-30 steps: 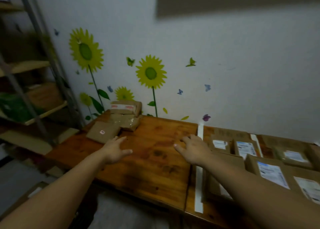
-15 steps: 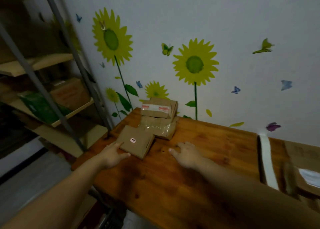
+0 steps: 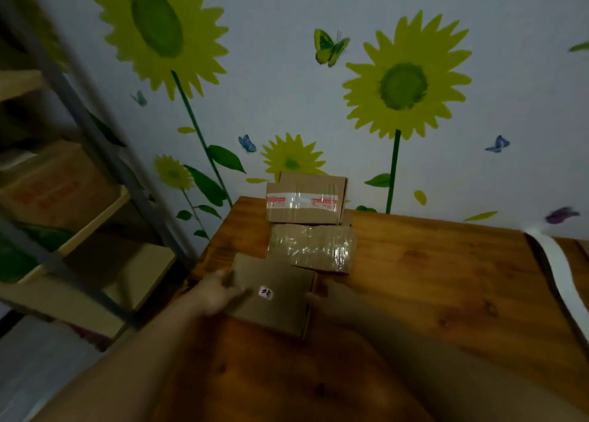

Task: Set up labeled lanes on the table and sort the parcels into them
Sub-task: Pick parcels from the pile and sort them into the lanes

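A flat brown parcel (image 3: 274,297) with a small white sticker lies at the near left of the wooden table (image 3: 430,278). My left hand (image 3: 216,294) grips its left edge, thumb on top. Against its right edge presses my right hand (image 3: 322,299), dim and blurred, so the parcel is held between both hands. Behind it sits a parcel wrapped in clear tape (image 3: 310,246). A cardboard box with a red-and-white tape band (image 3: 304,203) stands at the wall. A white tape strip (image 3: 561,271) marks a lane line at the right.
A metal shelf rack (image 3: 95,153) stands left of the table, with a cardboard box (image 3: 47,189) on one shelf. The wall with sunflower stickers (image 3: 404,83) runs along the table's far edge. The table's left edge lies just beside my left hand.
My view swung left and closer to the three parcels. Both hands moved from the bare table onto the flat parcel and took hold of its two sides.
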